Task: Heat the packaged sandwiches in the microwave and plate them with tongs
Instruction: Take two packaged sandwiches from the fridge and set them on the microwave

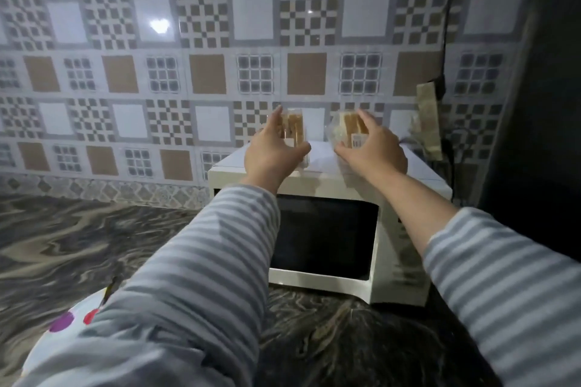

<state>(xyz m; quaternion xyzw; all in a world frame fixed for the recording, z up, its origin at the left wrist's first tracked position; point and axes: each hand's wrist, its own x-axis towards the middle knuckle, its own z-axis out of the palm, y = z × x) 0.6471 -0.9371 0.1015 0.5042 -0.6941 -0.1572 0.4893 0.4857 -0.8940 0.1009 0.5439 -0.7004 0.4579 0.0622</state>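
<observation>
A white microwave stands on the marbled counter with its dark door closed. Two packaged sandwiches stand on its top. My left hand is wrapped around the left sandwich pack, a clear plastic wedge with brown bread inside. My right hand grips the right sandwich pack, which has a white label on its front. Both arms reach forward in grey striped sleeves. No tongs are in view.
A white plate with coloured dots lies at the lower left on the counter, partly under my left sleeve. A patterned tile wall runs behind. A tall dark appliance stands right of the microwave, with a paper bag beside it.
</observation>
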